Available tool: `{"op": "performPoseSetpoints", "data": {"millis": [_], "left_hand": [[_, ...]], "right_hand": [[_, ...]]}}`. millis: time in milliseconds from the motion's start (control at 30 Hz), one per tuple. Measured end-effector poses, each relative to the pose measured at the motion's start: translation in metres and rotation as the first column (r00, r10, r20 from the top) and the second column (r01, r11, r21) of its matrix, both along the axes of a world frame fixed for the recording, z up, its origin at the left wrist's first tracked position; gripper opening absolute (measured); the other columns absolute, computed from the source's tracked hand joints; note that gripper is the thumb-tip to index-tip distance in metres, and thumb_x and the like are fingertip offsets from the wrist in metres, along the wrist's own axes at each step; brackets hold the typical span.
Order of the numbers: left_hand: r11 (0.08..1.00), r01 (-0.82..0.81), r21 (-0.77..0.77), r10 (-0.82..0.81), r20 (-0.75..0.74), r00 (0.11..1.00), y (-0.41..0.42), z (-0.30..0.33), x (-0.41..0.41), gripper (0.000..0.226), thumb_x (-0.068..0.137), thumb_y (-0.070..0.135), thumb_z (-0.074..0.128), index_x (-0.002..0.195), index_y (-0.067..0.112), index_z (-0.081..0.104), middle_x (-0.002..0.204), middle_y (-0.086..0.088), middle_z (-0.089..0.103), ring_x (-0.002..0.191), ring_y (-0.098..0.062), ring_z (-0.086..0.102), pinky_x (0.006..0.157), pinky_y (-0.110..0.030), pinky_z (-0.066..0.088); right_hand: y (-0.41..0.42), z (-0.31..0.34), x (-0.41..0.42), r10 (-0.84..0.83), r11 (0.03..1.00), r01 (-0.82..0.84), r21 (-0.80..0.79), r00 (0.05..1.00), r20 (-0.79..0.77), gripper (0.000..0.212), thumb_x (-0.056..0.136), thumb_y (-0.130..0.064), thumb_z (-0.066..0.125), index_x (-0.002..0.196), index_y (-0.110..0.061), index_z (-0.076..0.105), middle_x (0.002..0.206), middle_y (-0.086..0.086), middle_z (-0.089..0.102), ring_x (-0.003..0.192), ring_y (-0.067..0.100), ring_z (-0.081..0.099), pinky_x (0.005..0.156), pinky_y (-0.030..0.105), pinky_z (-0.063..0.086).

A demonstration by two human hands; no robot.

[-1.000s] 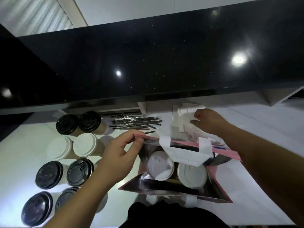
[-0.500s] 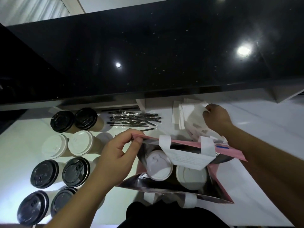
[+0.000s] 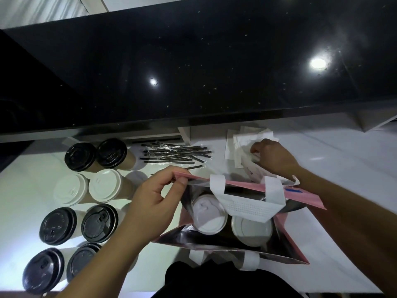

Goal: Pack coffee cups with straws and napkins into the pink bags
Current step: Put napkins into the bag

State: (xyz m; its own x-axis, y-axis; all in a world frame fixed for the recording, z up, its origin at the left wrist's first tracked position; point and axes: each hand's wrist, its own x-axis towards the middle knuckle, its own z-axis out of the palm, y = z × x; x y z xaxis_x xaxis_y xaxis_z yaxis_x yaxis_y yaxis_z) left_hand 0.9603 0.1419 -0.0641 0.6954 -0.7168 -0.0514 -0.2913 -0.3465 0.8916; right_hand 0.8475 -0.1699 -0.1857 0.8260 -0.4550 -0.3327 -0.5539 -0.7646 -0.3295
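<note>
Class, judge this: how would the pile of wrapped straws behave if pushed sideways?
The straws look thin and light, so they would probably slide easily. Being round and loosely piled, some would likely roll and scatter. Their shiny wrappers may be slippery to pinch.

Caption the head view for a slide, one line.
Left hand holds the pink bag open over two white-lidded cups while right hand picks at napkins.

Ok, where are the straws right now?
In the head view, the straws lie piled at the counter's back, between the black-lidded cups and the napkins.
</note>
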Motion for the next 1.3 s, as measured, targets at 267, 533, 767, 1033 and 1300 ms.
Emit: {"op": "performPoseSetpoints", "data": {"millis": [267, 533, 767, 1033, 1300], "left_hand": [[1.000, -0.012, 0.003, 0.012, -0.006, 1.000, 0.001, -0.003, 0.001, 0.020, 0.100, 0.038, 0.052, 0.101, 0.041, 0.071, 0.102, 0.013, 0.074, 0.101, -0.013, 0.069, 0.086, -0.018, 0.050], [1.000, -0.002, -0.010, 0.002, 0.003, 1.000, -0.002, 0.002, 0.000, 0.019, 0.099, 0.038, 0.052, 0.099, 0.044, 0.070, 0.099, 0.018, 0.074, 0.098, -0.007, 0.068, 0.082, -0.010, 0.046], [1.000, 0.011, -0.023, -0.011, 0.002, 1.000, 0.000, 0.001, 0.002, 0.019, 0.100, 0.038, 0.052, 0.101, 0.042, 0.071, 0.101, 0.015, 0.074, 0.100, -0.011, 0.068, 0.084, -0.012, 0.047], [1.000, 0.010, -0.021, -0.009, 0.045, 0.999, 0.002, -0.001, 0.005, 0.021, 0.100, 0.043, 0.053, 0.104, 0.051, 0.072, 0.103, 0.019, 0.075, 0.100, -0.007, 0.068, 0.078, -0.012, 0.050], [1.000, -0.004, -0.021, 0.006, 0.077, 0.997, 0.007, 0.006, 0.002, 0.027, 0.100, 0.048, 0.047, 0.110, 0.053, 0.071, 0.109, 0.027, 0.074, 0.104, 0.004, 0.068, 0.073, -0.007, 0.047]], "right_hand": [[0.001, -0.002, 0.001, 0.043, 0.998, -0.047, -0.052, 0.996, -0.083, 0.043, 0.095, -0.036, 0.064, 0.132, -0.013, 0.064, 0.127, 0.016, 0.063, 0.110, 0.034, 0.061, 0.096, 0.038, 0.049], [-0.004, -0.004, -0.006, -0.059, 0.993, 0.055, 0.103, 0.998, 0.036, 0.027, 0.102, -0.034, 0.059, 0.109, -0.017, 0.079, 0.110, 0.004, 0.075, 0.097, 0.024, 0.068, 0.083, 0.024, 0.042], [-0.007, -0.002, -0.011, -0.235, 0.968, 0.223, 0.116, 0.966, 0.104, 0.035, 0.106, -0.025, 0.048, 0.082, -0.012, 0.069, 0.081, 0.004, 0.066, 0.076, 0.029, 0.062, 0.062, 0.027, 0.040], [-0.009, 0.048, -0.052, -0.480, 0.877, 0.405, 0.258, 0.759, 0.439, 0.022, 0.107, -0.030, 0.050, 0.099, -0.024, 0.069, 0.087, -0.004, 0.069, 0.081, 0.025, 0.063, 0.067, 0.033, 0.046], [0.054, 0.157, -0.113, -0.506, 0.861, 0.389, 0.327, 0.604, 0.616, 0.015, 0.104, -0.047, 0.049, 0.094, -0.050, 0.060, 0.092, -0.032, 0.066, 0.091, -0.002, 0.065, 0.070, 0.027, 0.056]]}}
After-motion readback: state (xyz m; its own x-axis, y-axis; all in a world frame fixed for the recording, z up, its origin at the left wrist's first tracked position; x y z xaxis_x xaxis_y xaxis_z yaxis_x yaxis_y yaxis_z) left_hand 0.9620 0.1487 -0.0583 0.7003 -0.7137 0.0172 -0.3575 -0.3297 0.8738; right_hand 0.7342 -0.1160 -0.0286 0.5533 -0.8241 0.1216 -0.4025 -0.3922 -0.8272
